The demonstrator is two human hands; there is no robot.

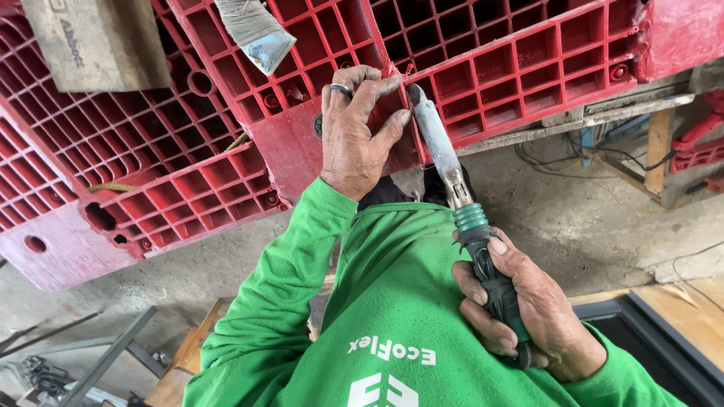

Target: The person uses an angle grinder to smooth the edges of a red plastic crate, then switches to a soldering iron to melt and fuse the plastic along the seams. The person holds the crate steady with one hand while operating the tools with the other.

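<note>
Right hand point(528, 309) clenched on grey-barrelled soldering iron point(452, 177), tip at cracked red pallet point(483, 83); left hand point(354, 128) fingers pressing pallet

A brown cardboard piece point(94, 41) with faint grey lettering lies on the red grid, up and well left of the left hand point(354, 132). No labels, signs or screens show.
</note>
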